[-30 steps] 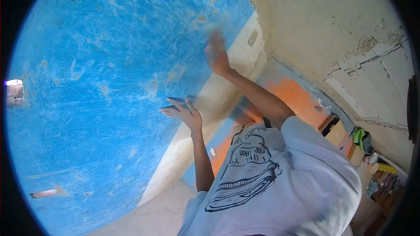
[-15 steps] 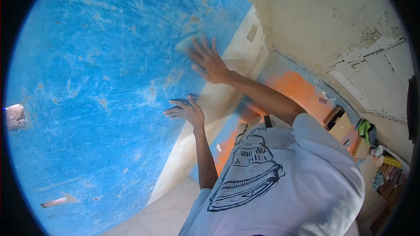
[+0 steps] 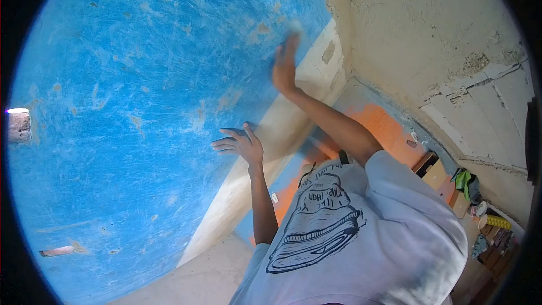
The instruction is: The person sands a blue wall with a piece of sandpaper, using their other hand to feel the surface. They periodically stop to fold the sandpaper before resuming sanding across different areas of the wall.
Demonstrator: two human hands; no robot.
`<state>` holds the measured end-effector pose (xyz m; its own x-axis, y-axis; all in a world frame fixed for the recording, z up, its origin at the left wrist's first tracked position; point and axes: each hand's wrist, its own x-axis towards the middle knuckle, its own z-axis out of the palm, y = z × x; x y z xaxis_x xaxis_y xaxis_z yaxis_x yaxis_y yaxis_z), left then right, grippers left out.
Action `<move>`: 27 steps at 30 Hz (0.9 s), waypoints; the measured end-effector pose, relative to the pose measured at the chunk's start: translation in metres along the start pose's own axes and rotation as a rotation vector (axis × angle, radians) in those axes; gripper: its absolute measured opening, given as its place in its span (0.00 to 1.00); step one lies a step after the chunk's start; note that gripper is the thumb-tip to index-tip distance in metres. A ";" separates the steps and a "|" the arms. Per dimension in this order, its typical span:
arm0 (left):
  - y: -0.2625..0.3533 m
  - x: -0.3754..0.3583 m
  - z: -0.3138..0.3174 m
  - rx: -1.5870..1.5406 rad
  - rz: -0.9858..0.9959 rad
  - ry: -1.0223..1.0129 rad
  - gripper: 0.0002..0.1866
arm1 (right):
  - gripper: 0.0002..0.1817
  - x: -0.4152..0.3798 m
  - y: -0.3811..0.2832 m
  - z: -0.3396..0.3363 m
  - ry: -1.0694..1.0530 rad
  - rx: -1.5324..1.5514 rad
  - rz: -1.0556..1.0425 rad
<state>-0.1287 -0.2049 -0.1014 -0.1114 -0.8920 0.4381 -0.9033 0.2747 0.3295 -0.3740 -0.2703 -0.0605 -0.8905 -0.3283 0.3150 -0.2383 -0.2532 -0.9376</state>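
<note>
My right hand (image 3: 284,68) reaches up against the scuffed blue wall (image 3: 135,79), fingers stretched and blurred by motion. A small pale pad (image 3: 294,26) shows at its fingertips, pressed to the paint. My left hand (image 3: 241,144) rests lower on the same wall, fingers spread and holding nothing. My white printed shirt (image 3: 350,231) fills the lower right.
A cream band (image 3: 265,158) borders the blue paint, with an orange painted patch (image 3: 384,130) beyond it. Cardboard boxes (image 3: 435,172), a green cloth (image 3: 466,181) and a yellow object (image 3: 498,221) lie at the far right. A hole in the wall (image 3: 18,124) shows at the left. Rough plaster (image 3: 429,34) is above.
My right hand swept left across the blue wall and has come back to the right and upward, with the pale pad under its fingers. My left hand stayed in place.
</note>
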 end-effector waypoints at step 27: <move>-0.009 0.004 0.017 0.016 0.066 0.089 0.50 | 0.32 -0.021 -0.034 -0.027 -0.525 -0.053 -0.771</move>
<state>-0.1283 -0.2171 -0.1172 -0.1341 -0.8363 0.5315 -0.9018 0.3254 0.2845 -0.3577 -0.2306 -0.0386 -0.1932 -0.4595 0.8669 -0.7192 -0.5347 -0.4437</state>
